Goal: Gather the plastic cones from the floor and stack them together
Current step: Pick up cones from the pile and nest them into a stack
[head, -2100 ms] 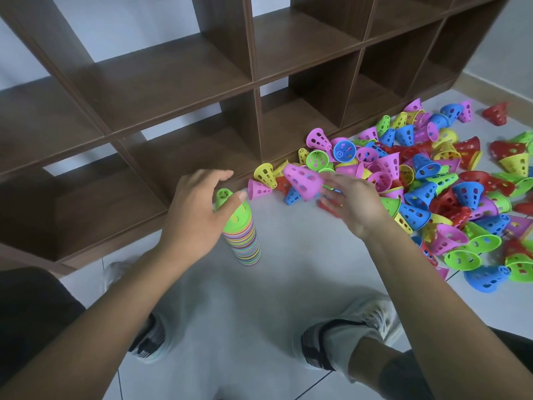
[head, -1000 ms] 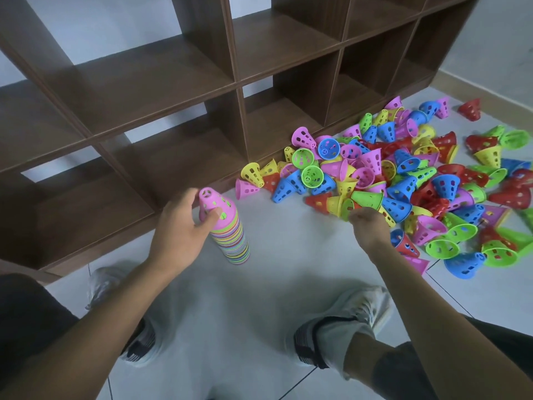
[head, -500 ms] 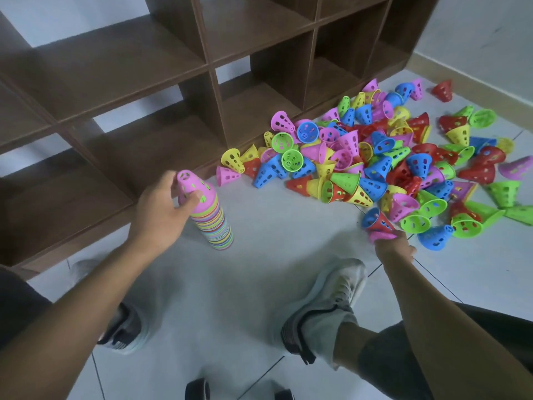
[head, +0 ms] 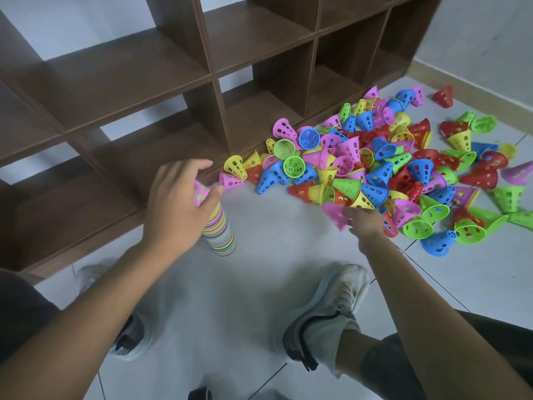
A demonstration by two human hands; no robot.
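A tall stack of nested cones [head: 220,235] in many colours stands upright on the grey floor, topped by a pink cone. My left hand [head: 177,203] grips the top of the stack, thumb on its right side. My right hand [head: 362,223] holds a loose pink cone [head: 336,215] just above the floor at the near edge of the pile. A big pile of loose cones [head: 389,157] in pink, blue, green, yellow and red spreads over the floor to the right.
A dark wooden cube shelf [head: 245,47] runs along the back, its bottom edge touching the pile. My two shoes [head: 326,310] rest on the floor in front of me. A wall and skirting board [head: 476,85] close the far right.
My right hand lifted a pink cone from the pile's near edge and moved it left. My left hand's fingers have spread wider over the stack top. The camera shifted slightly.
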